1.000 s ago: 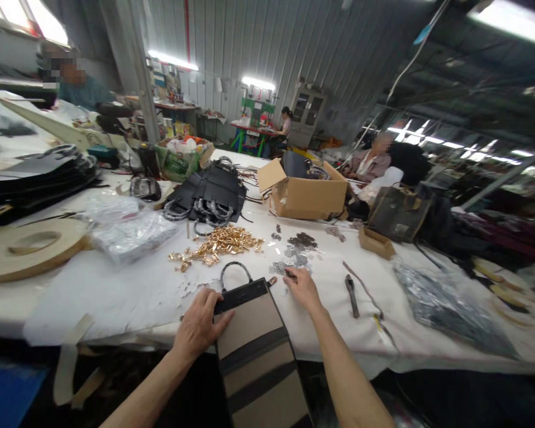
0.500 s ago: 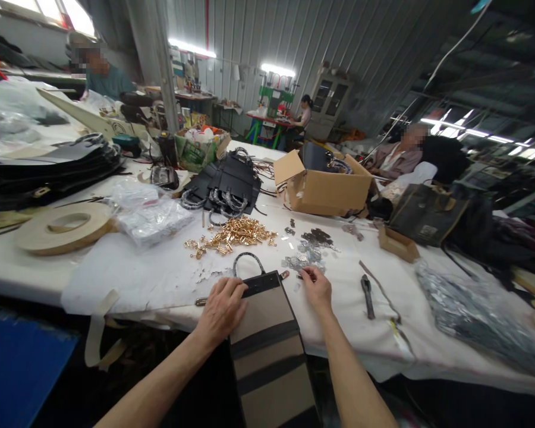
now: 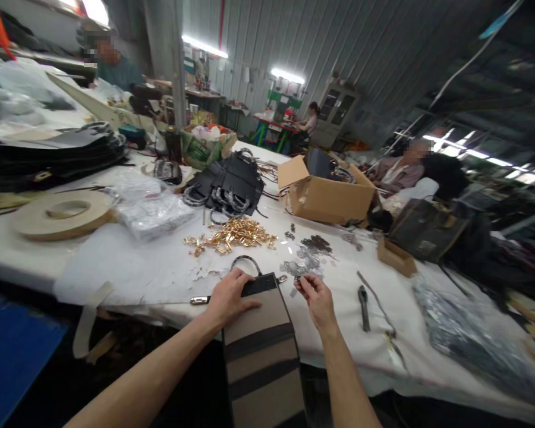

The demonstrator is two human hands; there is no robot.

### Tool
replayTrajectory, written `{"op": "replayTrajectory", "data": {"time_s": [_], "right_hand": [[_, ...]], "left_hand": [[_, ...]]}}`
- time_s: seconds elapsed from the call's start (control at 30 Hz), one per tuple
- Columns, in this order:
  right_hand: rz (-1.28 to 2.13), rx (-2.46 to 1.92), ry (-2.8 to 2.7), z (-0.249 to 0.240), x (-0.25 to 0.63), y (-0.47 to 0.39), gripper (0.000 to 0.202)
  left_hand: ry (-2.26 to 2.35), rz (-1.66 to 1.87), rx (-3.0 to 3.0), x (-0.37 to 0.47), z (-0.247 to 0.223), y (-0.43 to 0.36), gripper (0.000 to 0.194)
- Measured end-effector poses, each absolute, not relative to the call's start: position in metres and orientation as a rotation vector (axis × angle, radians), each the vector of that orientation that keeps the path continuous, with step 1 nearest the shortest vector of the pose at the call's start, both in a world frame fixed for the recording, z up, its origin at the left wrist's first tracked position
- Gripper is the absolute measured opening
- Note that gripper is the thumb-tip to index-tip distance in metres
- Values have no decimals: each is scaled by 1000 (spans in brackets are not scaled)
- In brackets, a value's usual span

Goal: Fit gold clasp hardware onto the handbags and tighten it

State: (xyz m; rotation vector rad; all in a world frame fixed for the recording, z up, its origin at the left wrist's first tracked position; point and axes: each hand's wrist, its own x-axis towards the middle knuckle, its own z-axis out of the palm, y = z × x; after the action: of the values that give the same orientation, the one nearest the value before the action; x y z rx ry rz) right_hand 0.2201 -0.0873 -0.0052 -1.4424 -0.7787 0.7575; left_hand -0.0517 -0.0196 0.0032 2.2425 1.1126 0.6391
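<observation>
Worktop [image 3: 129, 267] under a white cloth fills a metal-walled workshop lit by ceiling tubes; other people sit at benches farther back. On the cloth lie a tape roll [image 3: 62, 213], clear plastic bags [image 3: 154, 214], a stack of black bags [image 3: 229, 181], a heap of gold fittings [image 3: 234, 233], a scatter of small silver parts [image 3: 305, 261], an open cardboard box [image 3: 332, 199] and pliers [image 3: 364, 298]. At the near edge, a beige-and-black striped bag [image 3: 258, 345] hangs over the rim, its black top band on the cloth. Left hand [image 3: 232, 294] lies flat on that band, grip apart. Right hand [image 3: 318, 297] hovers just beside the bag, fingertips pinched together on a small metal fitting [image 3: 299, 279]. Bare cloth lies left of the left hand.
</observation>
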Motion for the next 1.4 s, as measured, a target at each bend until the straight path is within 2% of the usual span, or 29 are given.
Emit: {"op": "replayTrajectory", "data": {"time_s": [0.1,0.2,0.37,0.57,0.93,1.4], "right_hand": [[1054,-1357,-913,14,185,-86,37],[1145,-1405,-1196,23,156,-78,33],[910,-1570,-1572,22,139,-64,22],[613,-1484,-1722,31,137,-60,15],[778,-1468,-1739,15,144,-54,11],[529,-1468,-1776,7,130,-56,7]], "left_hand": [[1139,660,2219,-52,0,-19,64],[1164,686,2230,-52,-3,-20,65],[1150,739,2239,-53,-9,-21,59],[1117,756,2251,-55,-17,-18,63],[1080,827,2224,-56,-19,-18,60],[1092,832,2218,-56,-19,-19,56]]}}
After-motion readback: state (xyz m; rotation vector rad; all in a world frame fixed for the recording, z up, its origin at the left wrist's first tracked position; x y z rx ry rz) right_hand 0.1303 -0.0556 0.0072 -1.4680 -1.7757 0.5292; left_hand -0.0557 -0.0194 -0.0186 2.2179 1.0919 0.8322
